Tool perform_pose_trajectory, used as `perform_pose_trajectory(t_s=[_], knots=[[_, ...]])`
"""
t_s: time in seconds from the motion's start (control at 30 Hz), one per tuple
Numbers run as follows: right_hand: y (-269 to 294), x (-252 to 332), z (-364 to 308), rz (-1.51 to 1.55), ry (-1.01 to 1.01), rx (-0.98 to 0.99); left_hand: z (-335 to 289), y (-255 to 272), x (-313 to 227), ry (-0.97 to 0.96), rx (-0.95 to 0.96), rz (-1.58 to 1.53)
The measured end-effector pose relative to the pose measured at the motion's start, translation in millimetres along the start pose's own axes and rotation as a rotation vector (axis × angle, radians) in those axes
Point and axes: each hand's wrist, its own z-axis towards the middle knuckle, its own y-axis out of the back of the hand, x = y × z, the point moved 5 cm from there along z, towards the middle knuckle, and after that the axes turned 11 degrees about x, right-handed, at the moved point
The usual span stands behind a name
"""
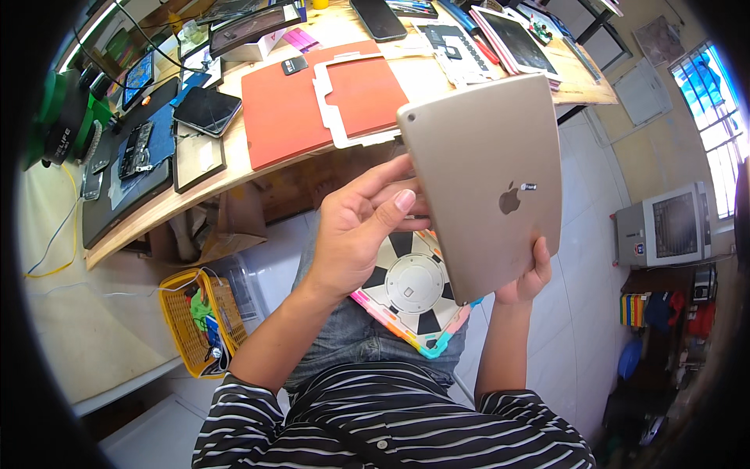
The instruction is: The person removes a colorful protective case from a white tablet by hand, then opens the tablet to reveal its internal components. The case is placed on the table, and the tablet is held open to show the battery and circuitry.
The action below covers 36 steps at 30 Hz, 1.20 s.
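Note:
A gold tablet (488,195) is held up in front of me, tilted, its metal back facing me and its screen side hidden. My right hand (527,277) grips its lower right edge, thumb on the back and fingers behind. My left hand (351,230) is beside the tablet's left edge, fingers apart and partly bent, their tips passing behind that edge. The left thumb sticks out free of the back. On my lap, below the tablet, lies a whitish tablet case (412,285) with a round disc, black wedges and a multicoloured rim.
Ahead stands a wooden workbench (578,92) with an orange mat (285,117), a white frame (336,105), several phones (207,109) and tablets (516,39). A yellow basket (183,320) of odds and ends sits at the left. An old grey monitor (664,227) is at the right.

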Motion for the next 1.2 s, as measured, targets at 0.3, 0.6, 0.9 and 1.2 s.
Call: perform_pose_trajectory(t_s=[0.3, 0.6, 0.9, 1.2], knots=[[8, -6, -14, -0.051, -0.021, -0.062, 0, 3, 0, 0.008, -0.028, -0.032], [-9, -8, -2, -0.14, -0.013, -0.249, 8, 11, 0, -0.006, -0.095, -0.032], [-31, -8, 36, -0.323, 0.05, -0.193, 7, 30, -2, -0.032, -0.207, 0.151], [-124, -53, 56, -1.94, 0.108, 0.384, -8, -13, -29, -0.073, -0.066, 0.031]])
